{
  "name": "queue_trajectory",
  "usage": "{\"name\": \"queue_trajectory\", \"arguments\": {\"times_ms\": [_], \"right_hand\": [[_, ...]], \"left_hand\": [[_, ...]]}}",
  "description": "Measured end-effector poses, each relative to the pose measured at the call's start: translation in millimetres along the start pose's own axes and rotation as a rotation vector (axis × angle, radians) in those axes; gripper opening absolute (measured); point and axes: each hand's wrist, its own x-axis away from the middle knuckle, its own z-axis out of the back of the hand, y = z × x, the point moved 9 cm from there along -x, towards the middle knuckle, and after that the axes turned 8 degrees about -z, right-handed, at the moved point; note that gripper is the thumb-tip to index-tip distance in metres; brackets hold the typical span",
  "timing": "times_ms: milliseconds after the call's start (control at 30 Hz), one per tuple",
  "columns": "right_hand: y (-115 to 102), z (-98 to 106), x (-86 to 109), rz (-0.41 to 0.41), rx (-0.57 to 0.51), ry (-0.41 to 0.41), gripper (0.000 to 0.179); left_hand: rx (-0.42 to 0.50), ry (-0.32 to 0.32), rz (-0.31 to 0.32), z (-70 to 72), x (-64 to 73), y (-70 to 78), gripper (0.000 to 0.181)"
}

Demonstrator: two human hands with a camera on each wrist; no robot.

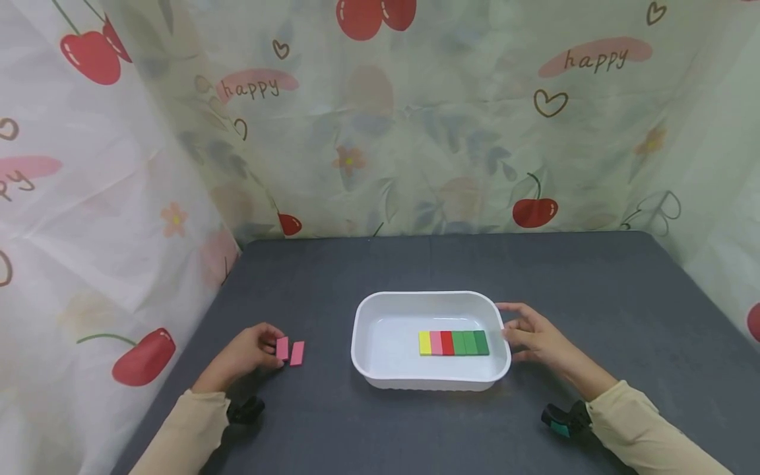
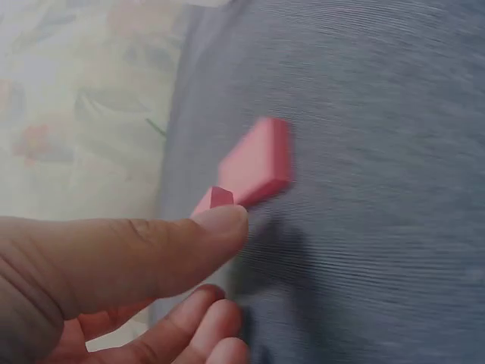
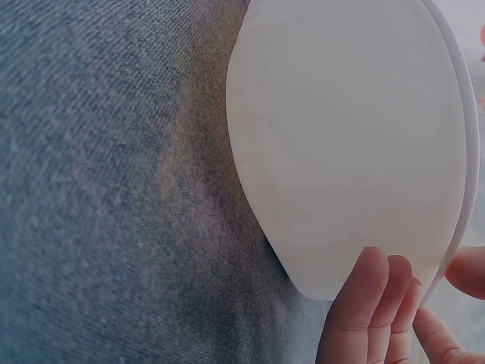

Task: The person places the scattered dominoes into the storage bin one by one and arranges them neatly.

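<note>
In the head view my left hand (image 1: 252, 353) pinches a small pink tile (image 1: 282, 348) between thumb and fingers at the left of the table. Right beside it is a second pink tile (image 1: 297, 353); the left wrist view shows this tile (image 2: 258, 161) just past the thumb tip, which hides most of the held one. My right hand (image 1: 537, 336) grips the right end of a white tray (image 1: 371, 343). Seen from the right wrist, several fingers (image 3: 364, 303) lie against the tray's outer wall, with another digit over its rim.
Inside the tray a row of coloured tiles (image 1: 454, 343) runs side by side: yellow, pink, red and several green. The table (image 1: 427, 264) is dark grey, with a printed curtain (image 1: 415, 132) behind it and at both sides.
</note>
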Motion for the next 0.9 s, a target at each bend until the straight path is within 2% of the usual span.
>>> {"name": "queue_trajectory", "arguments": {"times_ms": [200, 300, 400, 500, 667, 800, 900], "right_hand": [[0, -1, -0.1, -0.008, 0.0, 0.002, 0.065], [-1, -1, 0.4, -0.009, -0.001, -0.001, 0.065], [-1, -1, 0.7, -0.01, -0.001, -0.002, 0.065], [-1, -1, 0.3, -0.011, 0.0, -0.004, 0.065], [0, 0, -0.3, -0.006, -0.003, -0.005, 0.065], [-1, 0, -0.4, 0.004, -0.006, -0.01, 0.064], [-1, 0, -0.3, 0.011, -0.005, -0.013, 0.065]], "left_hand": [[0.07, 0.014, -0.019, 12.7, -5.3, 23.9, 0.049], [0.096, 0.038, -0.051, 15.1, -7.4, 44.0, 0.051], [0.139, 0.052, -0.11, 12.1, -10.0, 67.3, 0.052], [0.187, 0.057, -0.154, 4.8, -12.9, 89.6, 0.053], [0.226, 0.069, -0.184, -12.0, -18.3, 122.1, 0.053], [0.271, 0.055, -0.196, -30.7, -22.3, 145.4, 0.052], [0.308, 0.029, -0.204, -49.0, -26.7, 157.0, 0.051]]}}
